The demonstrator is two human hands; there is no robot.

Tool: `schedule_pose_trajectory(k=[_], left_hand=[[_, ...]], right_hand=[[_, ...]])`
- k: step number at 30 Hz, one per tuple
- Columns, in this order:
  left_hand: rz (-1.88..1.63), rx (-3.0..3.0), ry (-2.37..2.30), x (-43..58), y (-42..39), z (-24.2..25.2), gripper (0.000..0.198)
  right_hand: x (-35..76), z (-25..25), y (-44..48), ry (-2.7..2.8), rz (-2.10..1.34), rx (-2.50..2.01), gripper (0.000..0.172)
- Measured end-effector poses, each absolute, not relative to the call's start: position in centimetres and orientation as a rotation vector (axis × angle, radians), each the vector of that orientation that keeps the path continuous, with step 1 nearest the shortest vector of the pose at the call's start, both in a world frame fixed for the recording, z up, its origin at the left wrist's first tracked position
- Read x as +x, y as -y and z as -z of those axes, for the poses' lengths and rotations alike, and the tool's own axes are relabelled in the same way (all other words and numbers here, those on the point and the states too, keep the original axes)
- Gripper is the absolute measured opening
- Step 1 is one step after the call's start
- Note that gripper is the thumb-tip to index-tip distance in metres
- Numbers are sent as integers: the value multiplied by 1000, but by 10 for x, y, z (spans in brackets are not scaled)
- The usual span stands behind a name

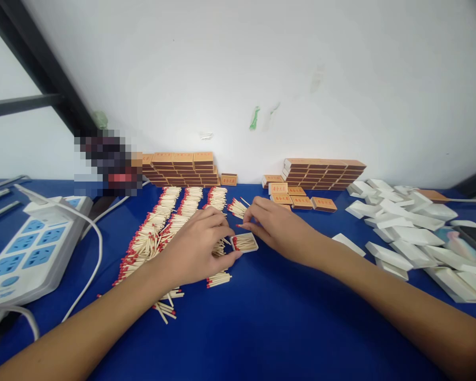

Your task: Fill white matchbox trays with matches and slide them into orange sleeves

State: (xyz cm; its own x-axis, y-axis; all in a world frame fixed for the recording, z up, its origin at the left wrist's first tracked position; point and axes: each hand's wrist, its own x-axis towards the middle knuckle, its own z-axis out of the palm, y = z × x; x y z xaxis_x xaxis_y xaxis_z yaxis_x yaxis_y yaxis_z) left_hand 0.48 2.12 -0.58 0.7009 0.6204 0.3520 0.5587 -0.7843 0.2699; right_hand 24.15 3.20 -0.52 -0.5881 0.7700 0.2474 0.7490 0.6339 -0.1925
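A small white matchbox tray (257, 244) lies on the blue table, with a layer of matches (245, 243) inside. My left hand (200, 246) holds the tray's left end, thumb at the near side and index finger at the far side. At the tray's far right, my right hand (275, 227) pinches a match (239, 226), its red head pointing left. Just beyond those fingers is a small bundle of loose matches (236, 208). Long rows of red-headed matches (143, 243) stretch out to the left, partly covered by my left hand and forearm.
Filled-looking matchboxes are stacked along the wall at left (182, 169) and right (325, 174), with several loose boxes (301, 202) in front. White trays (404, 227) pile up at right. A power strip (35, 248) with white cables sits at left.
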Motion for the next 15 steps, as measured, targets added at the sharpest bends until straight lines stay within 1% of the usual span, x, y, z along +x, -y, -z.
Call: schedule_pose_trajectory(k=[3,5,10,13,15], left_hand=[[-667,2767,-976,5,-21,6,21],[-667,2766,-973,5,-22,6,21],[-679,2762,-953,6,-22,7,24],[-683,2756,-940,5,-22,8,23],[-681,2751,-938,5,-22,8,22]], right_hand=[[242,-1,-20,2587,-329,-1175,12],[245,-2,-19,2576,-410,-1162,12],[264,10,-43,2429,-301,-1110,12],[274,20,-59,2454,-227,-1125,18],[277,26,-65,2487,-174,-1145,19]])
